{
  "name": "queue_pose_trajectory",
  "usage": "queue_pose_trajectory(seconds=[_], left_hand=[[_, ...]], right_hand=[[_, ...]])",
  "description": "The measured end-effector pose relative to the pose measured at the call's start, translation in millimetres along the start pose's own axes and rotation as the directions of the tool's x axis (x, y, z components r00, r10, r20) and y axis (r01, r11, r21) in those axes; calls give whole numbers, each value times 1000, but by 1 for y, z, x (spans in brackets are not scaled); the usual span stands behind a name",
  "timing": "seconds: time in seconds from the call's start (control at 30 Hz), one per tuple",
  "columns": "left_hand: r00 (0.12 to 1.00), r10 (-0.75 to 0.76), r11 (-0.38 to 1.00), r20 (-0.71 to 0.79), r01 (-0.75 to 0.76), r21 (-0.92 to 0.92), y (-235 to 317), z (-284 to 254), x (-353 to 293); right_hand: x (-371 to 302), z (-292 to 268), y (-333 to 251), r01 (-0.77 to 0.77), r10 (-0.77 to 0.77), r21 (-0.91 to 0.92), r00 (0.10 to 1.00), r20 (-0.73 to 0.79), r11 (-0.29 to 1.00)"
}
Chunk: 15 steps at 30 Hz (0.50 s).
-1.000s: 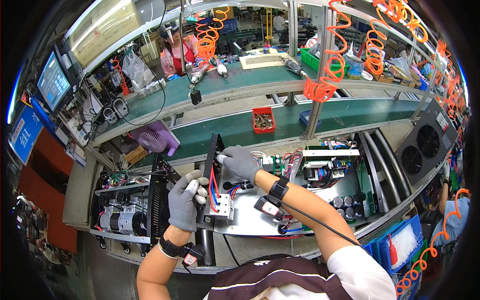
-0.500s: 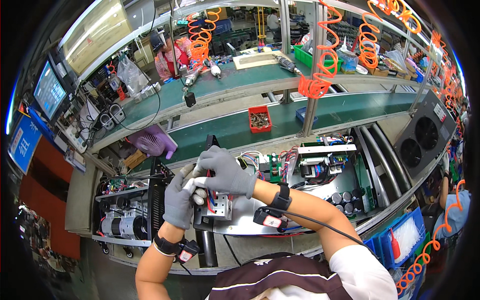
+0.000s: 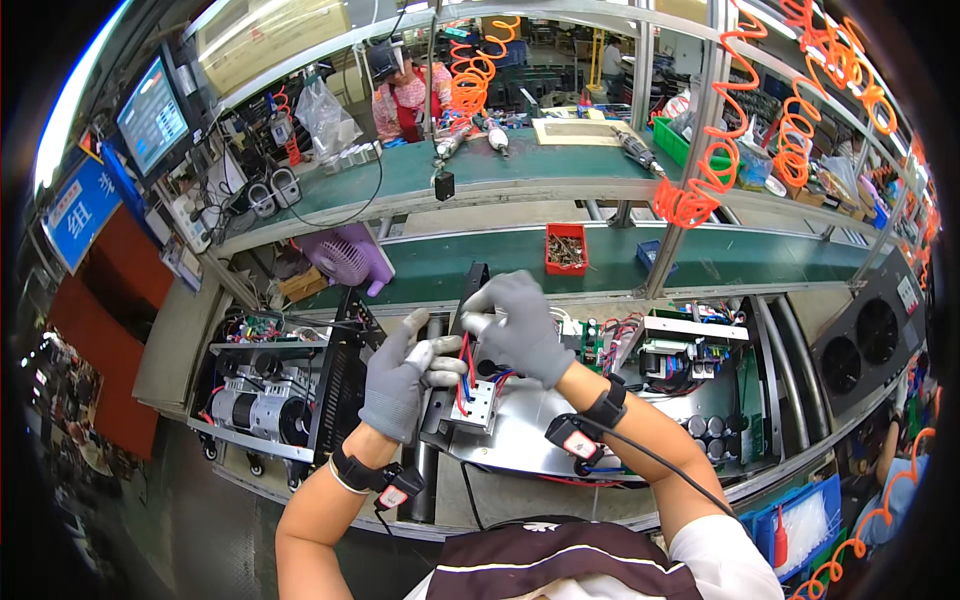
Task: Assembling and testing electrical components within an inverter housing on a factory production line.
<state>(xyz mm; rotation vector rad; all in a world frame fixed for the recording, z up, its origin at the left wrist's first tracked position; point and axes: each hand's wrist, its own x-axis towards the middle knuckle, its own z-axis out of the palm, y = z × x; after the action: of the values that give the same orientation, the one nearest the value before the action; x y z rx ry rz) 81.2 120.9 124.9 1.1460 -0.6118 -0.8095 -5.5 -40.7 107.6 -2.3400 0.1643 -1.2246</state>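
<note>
My left hand [image 3: 395, 385], in a grey glove with pale fingertips, is beside the upright black panel [image 3: 440, 405] of an open metal chassis [image 3: 530, 425]. Its thumb stands away from its fingers, which reach to red and blue wires [image 3: 466, 370]. These wires rise from a silver block with holes [image 3: 477, 408]. My right hand [image 3: 525, 330], gloved alike, hovers over the wires and the panel's far end. Its fingers are bent leftward with a gap between them, and no held thing shows. The two hands are apart.
An open unit with a silver motor-like cylinder [image 3: 250, 408] stands left, and circuit boards with capacitors [image 3: 710, 435] fill the chassis's right side. Behind are a red bin of small metal parts [image 3: 567, 250] and a purple fan [image 3: 345, 262]. Orange coiled hoses [image 3: 700, 195] hang down. Across the bench is another person [image 3: 412, 100].
My hands were together at the wires and have separated, the right one moving up and right. The whole view has shifted, so the bench appears farther right.
</note>
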Motion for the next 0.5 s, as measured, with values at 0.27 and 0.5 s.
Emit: queue_pose_trajectory(seconds=[0.27, 0.5], left_hand=[[970, -86, 966, -226, 137, 219, -22, -16, -29], [948, 222, 919, -226, -126, 373, -36, -2, -38]], right_hand=[[-21, 23, 39, -368, 387, -221, 921, 50, 903], [-22, 28, 30, -336, 341, -113, 940, 31, 935]])
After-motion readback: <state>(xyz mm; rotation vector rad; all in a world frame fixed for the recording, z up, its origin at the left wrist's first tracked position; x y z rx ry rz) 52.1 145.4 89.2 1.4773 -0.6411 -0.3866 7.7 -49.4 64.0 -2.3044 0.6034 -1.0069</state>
